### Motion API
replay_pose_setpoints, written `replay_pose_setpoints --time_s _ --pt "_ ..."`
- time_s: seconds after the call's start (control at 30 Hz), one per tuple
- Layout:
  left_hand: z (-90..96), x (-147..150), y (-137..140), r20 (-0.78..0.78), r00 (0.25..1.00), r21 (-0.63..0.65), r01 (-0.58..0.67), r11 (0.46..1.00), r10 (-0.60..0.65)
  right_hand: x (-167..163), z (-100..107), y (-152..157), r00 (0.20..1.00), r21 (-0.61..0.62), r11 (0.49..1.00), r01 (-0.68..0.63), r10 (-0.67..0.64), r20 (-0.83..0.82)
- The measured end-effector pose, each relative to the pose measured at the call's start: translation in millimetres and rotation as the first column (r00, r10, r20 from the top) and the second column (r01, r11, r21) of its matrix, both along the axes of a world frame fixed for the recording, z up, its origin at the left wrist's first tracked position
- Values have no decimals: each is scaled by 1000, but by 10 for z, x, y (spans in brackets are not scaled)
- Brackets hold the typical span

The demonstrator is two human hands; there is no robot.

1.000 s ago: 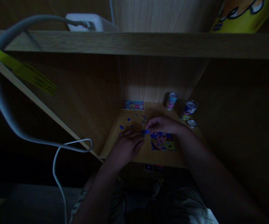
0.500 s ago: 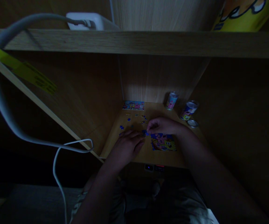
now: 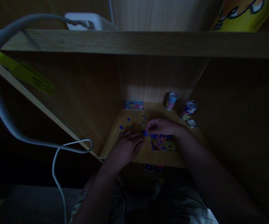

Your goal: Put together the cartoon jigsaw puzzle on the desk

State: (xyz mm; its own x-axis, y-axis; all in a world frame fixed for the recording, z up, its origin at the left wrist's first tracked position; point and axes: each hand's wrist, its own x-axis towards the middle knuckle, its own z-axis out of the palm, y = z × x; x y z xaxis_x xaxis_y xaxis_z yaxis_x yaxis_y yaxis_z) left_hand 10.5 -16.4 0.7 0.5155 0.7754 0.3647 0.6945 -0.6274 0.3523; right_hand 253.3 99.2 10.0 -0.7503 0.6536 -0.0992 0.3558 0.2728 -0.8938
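Between my two hands lie small blue puzzle pieces [image 3: 145, 133]. The thumb and fingers of my right hand [image 3: 161, 126] are pinched together on a blue puzzle piece there. My left hand [image 3: 129, 143] lies palm down on the wooden surface, fingers stretched out, with the fingertips close beside those blue pieces; its underside is hidden. Just below my right hand is a partly joined puzzle [image 3: 163, 143] with pink and yellow cartoon figures, its upper edge partly covered by the hand. Loose puzzle pieces [image 3: 128, 119] are scattered beyond my left hand.
A colourful picture card [image 3: 133, 105] lies at the back. Two printed cans [image 3: 171, 101] [image 3: 189, 110] stand at the back right, with a round metal lid [image 3: 192, 123] beside them. A shelf edge [image 3: 134, 43] crosses above; a pale cable [image 3: 6, 115] hangs at the left.
My right hand has shifted very slightly left at the blue pieces, its pinch kept. My left hand stays almost where it was.
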Motion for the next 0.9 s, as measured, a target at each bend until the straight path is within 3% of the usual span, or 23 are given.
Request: replay_pose_setpoints --time_s 0.67,0.9 --pt "10 4 -1 20 1000 4 16 1000 -16 -56 9 -37 991 26 995 92 -94 95" --pt "-9 0 3 6 1000 -12 -2 1000 2 -37 -33 -12 992 50 996 70 -75 104"
